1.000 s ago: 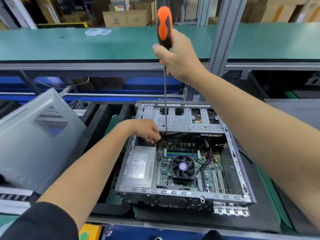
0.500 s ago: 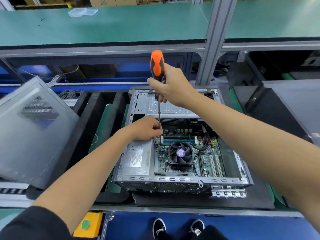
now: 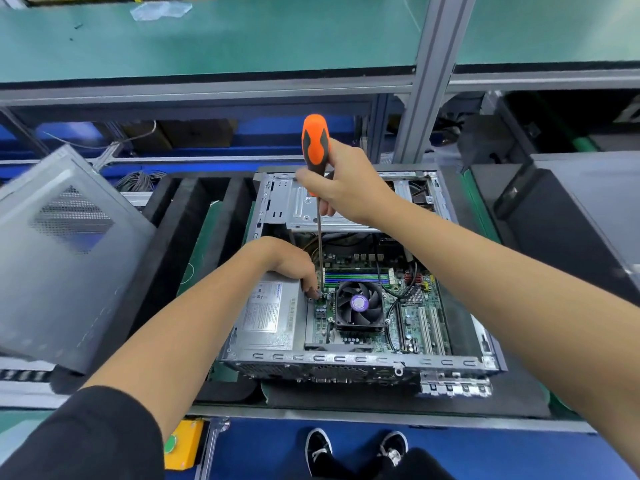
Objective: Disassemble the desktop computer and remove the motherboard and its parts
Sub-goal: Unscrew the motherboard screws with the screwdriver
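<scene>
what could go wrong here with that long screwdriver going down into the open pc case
1. The screwdriver shaft is long and the right hand grips only the handle high up, so the tip could skid off onto the motherboard.
2. The left hand has its fingers right at the tip, so a slip may jab them.
3. Cables run beside the CPU fan and could get snagged.

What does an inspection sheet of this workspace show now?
Surface: black foam mat under the open computer case.
Job's things: motherboard, CPU fan, power supply all in the case.
Clutter: removed side panel leaning at left.
Hands: right hand grips orange screwdriver; left hand at its tip.
Cables: black wires beside the fan.
Surroundings: green shelf, aluminium post.
</scene>
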`<state>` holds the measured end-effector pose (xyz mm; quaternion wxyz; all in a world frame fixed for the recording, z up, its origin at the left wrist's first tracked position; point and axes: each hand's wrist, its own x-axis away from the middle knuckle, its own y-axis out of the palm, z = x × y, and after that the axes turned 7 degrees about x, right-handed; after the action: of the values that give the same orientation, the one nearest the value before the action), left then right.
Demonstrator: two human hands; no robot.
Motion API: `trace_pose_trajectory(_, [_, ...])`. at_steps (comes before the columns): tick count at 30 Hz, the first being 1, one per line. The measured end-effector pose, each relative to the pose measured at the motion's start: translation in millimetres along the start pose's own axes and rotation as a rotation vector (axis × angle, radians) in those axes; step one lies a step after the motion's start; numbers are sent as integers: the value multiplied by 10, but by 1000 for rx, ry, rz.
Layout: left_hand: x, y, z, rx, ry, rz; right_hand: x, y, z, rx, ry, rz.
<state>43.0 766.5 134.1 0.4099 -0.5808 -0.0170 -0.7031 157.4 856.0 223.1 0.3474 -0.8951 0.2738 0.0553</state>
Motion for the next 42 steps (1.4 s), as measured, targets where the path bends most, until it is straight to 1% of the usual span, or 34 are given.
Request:
trace_pose_trajectory(2, [-28, -19, 20, -21, -32, -63, 7, -25, 7, -16, -7, 7])
trace_pose_trajectory(4, [-28, -32, 46, -3, -65, -65, 13, -40, 20, -23, -8, 22])
trace_pose_trajectory(8, [-11, -51, 15, 172, -121, -79, 32, -21, 44, -20, -8, 15])
trace_pose_trajectory(12, [-15, -42, 28, 143, -122, -45, 30, 19, 39, -21, -14, 15])
trace_pose_trajectory(15, [-19, -24, 22, 136, -99, -54, 16, 27, 22, -27, -19, 10])
trace_pose_trajectory(17, [-37, -18, -4, 170, -95, -53, 10, 35, 15, -29, -19, 6])
trace_pose_trajectory(22, [-31, -8, -18, 237, -111, 8, -2, 54, 1, -16, -24, -2])
trace_pose_trajectory(25, [-41, -9, -39, 351, -143, 8, -12, 54, 5, -8, -23, -7])
trace_pose_trajectory(27, [-49, -11, -49, 398, -147, 75, -10, 53, 5, -7, -25, -9])
trace_pose_trajectory(30, [-97, 10, -67, 423, -100, 268, 3, 49, 11, -13, -22, -9])
trace_pose_trajectory(35, [-109, 74, -97, 460, 151, 431, 7, 38, -8, -23, -23, 3])
trace_pose_trajectory(37, [-117, 86, -114, 444, 182, 505, 7, 41, -23, -14, -31, 3])
trace_pose_trajectory(39, [-135, 84, -130, 413, 170, 540, 7, 50, -27, -15, -27, -1])
trace_pose_trajectory(42, [-157, 77, -125, 385, 155, 538, 11, 74, -37, -15, -25, -16])
